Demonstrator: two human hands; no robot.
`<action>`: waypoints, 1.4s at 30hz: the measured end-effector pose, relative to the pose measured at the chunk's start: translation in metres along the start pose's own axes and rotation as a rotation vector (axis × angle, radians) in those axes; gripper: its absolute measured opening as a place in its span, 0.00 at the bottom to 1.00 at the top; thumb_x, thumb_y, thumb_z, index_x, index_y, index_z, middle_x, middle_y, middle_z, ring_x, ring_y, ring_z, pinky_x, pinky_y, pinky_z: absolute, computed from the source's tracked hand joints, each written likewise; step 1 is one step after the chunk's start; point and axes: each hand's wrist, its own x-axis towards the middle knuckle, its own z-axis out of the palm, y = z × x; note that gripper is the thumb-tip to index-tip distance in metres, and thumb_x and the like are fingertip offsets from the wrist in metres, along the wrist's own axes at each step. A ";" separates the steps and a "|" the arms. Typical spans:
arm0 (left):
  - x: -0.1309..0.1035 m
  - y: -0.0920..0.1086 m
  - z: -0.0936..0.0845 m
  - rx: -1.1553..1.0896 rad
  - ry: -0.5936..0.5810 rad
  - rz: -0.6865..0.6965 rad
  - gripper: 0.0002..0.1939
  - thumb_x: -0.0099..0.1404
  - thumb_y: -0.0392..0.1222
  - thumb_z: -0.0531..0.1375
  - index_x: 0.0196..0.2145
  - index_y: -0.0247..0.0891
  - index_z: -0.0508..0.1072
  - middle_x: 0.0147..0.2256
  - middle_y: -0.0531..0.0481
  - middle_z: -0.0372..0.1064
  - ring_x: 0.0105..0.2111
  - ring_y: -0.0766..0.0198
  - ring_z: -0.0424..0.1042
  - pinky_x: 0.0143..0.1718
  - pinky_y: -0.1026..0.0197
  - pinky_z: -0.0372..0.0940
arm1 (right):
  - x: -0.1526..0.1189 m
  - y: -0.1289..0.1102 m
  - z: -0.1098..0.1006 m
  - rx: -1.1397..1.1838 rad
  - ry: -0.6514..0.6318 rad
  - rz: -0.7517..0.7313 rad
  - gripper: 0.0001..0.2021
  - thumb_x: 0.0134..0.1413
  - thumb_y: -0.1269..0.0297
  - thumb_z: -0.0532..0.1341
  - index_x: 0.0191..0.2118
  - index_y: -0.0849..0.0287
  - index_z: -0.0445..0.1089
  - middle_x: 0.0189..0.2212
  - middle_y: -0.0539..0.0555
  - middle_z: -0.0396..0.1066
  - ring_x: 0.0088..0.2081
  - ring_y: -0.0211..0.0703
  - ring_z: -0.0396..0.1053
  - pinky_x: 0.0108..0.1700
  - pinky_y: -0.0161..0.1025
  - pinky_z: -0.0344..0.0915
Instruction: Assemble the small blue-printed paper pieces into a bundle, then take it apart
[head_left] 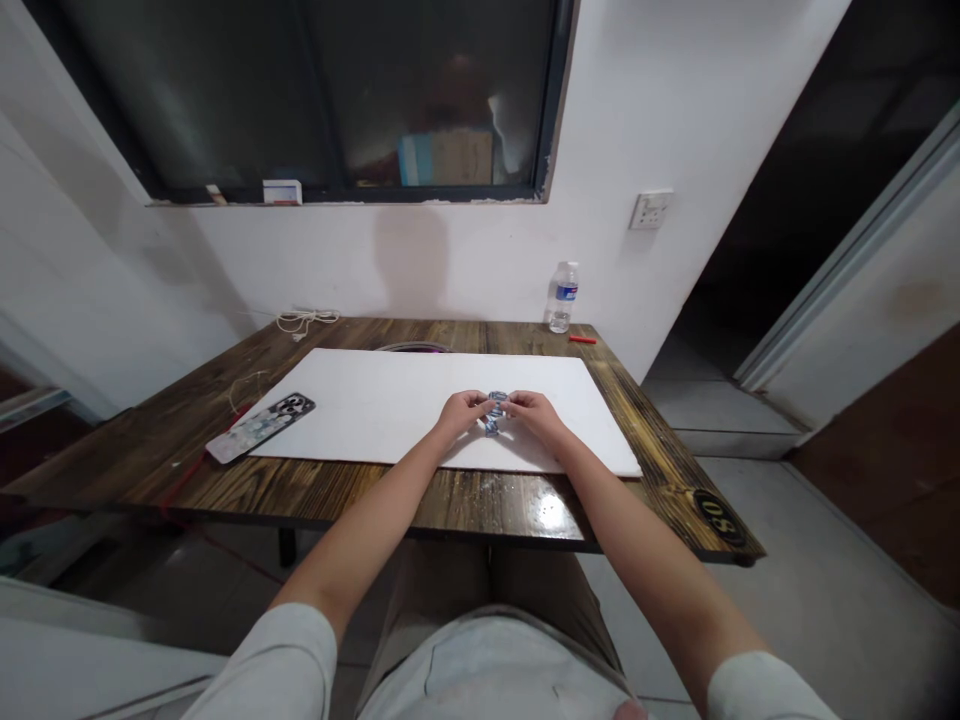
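Note:
My left hand (463,411) and my right hand (531,408) meet above the white board (375,400). Pinched between their fingertips is a small blue-and-white patterned piece (498,397); its exact kind is too small to make out. Part of it, or a second piece like it, hangs lower (491,426) near the board. Both hands are closed, with thumbs and forefingers on the piece, and the fingers hide some of it.
A phone in a patterned case (262,427) overlaps the board's left edge on the wooden table (495,510). Along the back are a white cable (304,318), a water bottle (562,298) and a red pen-like stick (583,340). A black number disc (720,517) marks the right corner.

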 end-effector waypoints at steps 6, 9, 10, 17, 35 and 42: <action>-0.002 0.006 0.000 -0.032 0.006 -0.006 0.20 0.50 0.56 0.67 0.28 0.35 0.74 0.24 0.50 0.71 0.23 0.65 0.69 0.25 0.64 0.58 | 0.002 0.002 -0.001 0.041 -0.027 -0.005 0.16 0.39 0.50 0.70 0.25 0.58 0.73 0.22 0.51 0.69 0.26 0.40 0.63 0.33 0.40 0.58; -0.003 0.008 0.000 -0.033 0.031 -0.010 0.19 0.50 0.55 0.67 0.27 0.35 0.74 0.23 0.50 0.70 0.22 0.66 0.68 0.24 0.64 0.58 | 0.002 0.004 -0.002 0.020 -0.003 -0.003 0.16 0.39 0.50 0.70 0.24 0.58 0.72 0.22 0.51 0.68 0.26 0.39 0.62 0.32 0.39 0.57; -0.003 0.008 0.000 -0.034 0.048 -0.010 0.19 0.50 0.55 0.67 0.27 0.35 0.74 0.23 0.51 0.70 0.22 0.66 0.68 0.24 0.64 0.58 | 0.002 0.004 -0.002 0.005 0.007 0.000 0.16 0.39 0.50 0.70 0.24 0.58 0.71 0.22 0.51 0.68 0.25 0.39 0.61 0.31 0.39 0.56; 0.002 0.002 -0.003 -0.095 0.274 -0.007 0.18 0.49 0.55 0.66 0.28 0.36 0.73 0.23 0.52 0.69 0.21 0.68 0.66 0.23 0.65 0.57 | 0.005 0.009 -0.003 -0.289 0.007 -0.033 0.20 0.41 0.45 0.67 0.23 0.59 0.71 0.20 0.51 0.67 0.25 0.39 0.60 0.29 0.39 0.55; -0.005 0.008 0.000 0.013 0.105 -0.019 0.19 0.50 0.54 0.67 0.29 0.34 0.75 0.25 0.50 0.71 0.24 0.65 0.69 0.26 0.64 0.60 | 0.005 0.004 -0.006 -0.430 0.126 -0.160 0.15 0.44 0.48 0.66 0.28 0.56 0.72 0.28 0.51 0.72 0.30 0.42 0.62 0.35 0.39 0.58; -0.003 0.000 0.002 0.047 -0.012 -0.017 0.19 0.51 0.55 0.67 0.29 0.34 0.76 0.26 0.47 0.73 0.25 0.64 0.71 0.24 0.65 0.59 | 0.004 0.005 -0.005 -0.310 0.130 -0.123 0.17 0.39 0.47 0.68 0.25 0.57 0.71 0.22 0.48 0.66 0.27 0.40 0.61 0.31 0.37 0.57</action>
